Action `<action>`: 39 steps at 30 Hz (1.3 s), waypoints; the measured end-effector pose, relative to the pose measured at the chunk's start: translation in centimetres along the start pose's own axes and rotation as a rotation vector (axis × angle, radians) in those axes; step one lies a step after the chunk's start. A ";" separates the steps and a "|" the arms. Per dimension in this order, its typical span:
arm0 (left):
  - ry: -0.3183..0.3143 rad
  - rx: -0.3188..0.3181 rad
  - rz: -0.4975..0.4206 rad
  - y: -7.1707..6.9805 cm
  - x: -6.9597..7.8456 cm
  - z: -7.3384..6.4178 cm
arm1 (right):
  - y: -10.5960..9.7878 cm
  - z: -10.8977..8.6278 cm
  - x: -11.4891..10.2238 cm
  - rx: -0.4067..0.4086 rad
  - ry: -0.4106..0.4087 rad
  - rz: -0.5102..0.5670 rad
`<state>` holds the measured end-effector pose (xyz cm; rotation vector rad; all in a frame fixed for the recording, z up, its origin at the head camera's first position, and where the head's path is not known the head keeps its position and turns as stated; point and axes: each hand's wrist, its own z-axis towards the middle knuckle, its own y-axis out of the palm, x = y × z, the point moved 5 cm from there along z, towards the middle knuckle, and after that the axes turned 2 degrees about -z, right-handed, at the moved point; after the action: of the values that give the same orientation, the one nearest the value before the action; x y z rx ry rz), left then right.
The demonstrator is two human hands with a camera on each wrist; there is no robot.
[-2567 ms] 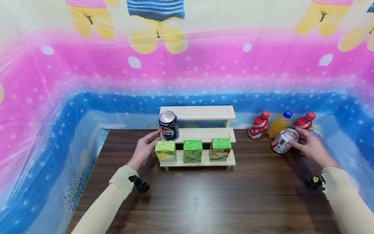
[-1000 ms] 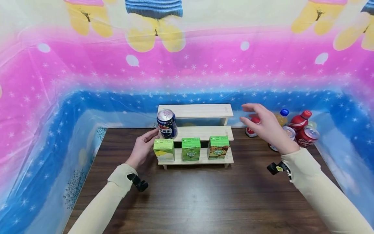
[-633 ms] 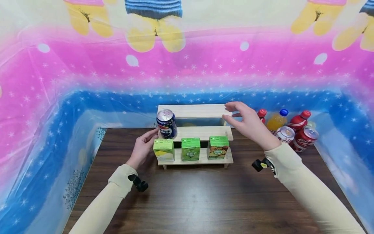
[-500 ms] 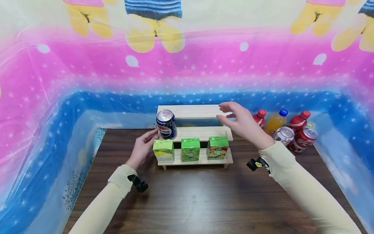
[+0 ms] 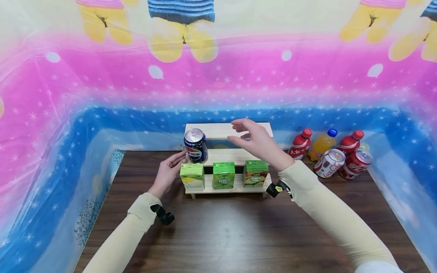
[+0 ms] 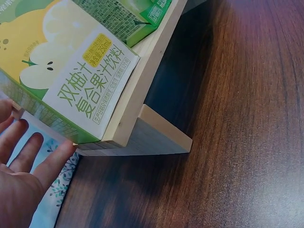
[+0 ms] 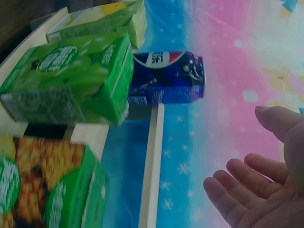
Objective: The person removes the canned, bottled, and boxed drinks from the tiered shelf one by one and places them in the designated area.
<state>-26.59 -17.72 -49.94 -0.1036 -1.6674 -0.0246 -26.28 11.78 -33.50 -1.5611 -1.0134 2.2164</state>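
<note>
My left hand (image 5: 167,172) is at the left end of a three-tier wooden shelf (image 5: 232,155); in the left wrist view its extended fingertips touch the shelf's end beside a yellow-green juice box (image 6: 71,71). A dark blue Pepsi can (image 5: 195,146) stands on the middle tier's left end, close to those fingers. My right hand (image 5: 257,142) holds nothing and hovers in front of the top tier, fingers apart and loosely bent. Below it on the bottom tier are a green juice box (image 5: 223,175) and a green-brown one (image 5: 255,173).
Right of the shelf stand a white Coca-Cola can (image 5: 330,163), a dark red can (image 5: 356,164), two red bottles, one of them in front (image 5: 299,144), and an orange drink bottle (image 5: 322,145). A patterned cloth (image 5: 218,94) rises behind the brown table (image 5: 225,235).
My right hand has let go of the white Coca-Cola can and moved left, from the drinks to over the shelf. The left hand has stayed at the shelf's end.
</note>
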 end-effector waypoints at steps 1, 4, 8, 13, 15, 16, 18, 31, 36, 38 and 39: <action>-0.001 0.001 -0.002 0.0 0.0 0.0 | 0.3 0.2 -0.1 -0.001 0.001 0.011; 0.001 0.002 -0.008 0.0 0.0 0.0 | 1.2 0.7 -0.2 -0.009 0.010 0.035; -0.002 0.001 -0.011 0.1 -0.1 0.0 | 2.4 1.5 -0.4 -0.028 0.033 0.067; -0.001 0.005 -0.010 0.0 0.0 -0.1 | 4.0 2.4 -0.6 -0.045 0.064 0.089; -0.001 0.005 -0.008 0.0 -0.1 -0.1 | 4.6 2.8 -0.7 -0.049 0.078 0.092; -0.001 0.004 -0.008 0.1 -0.1 -0.1 | 4.9 2.9 -0.7 -0.052 0.084 0.100; -0.004 0.005 -0.008 0.0 -0.2 0.0 | 5.6 3.3 -0.8 -0.061 0.096 0.103; -0.001 0.001 0.009 0.0 -0.3 0.1 | 9.1 4.9 -1.7 -0.079 0.100 0.072; 0.004 -0.002 0.010 0.1 -0.1 -0.1 | 9.8 5.0 -2.3 -0.045 0.094 0.072; 0.007 0.002 -0.004 0.0 0.0 -0.1 | 10.0 5.0 -2.6 -0.032 0.093 0.069; 0.008 0.002 -0.011 0.0 0.0 -0.1 | 10.1 5.0 -2.8 -0.027 0.094 0.066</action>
<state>-26.48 -17.71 -49.92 -0.0925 -1.6603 -0.0317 -27.78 0.89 -37.28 -1.7165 -0.9818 2.1576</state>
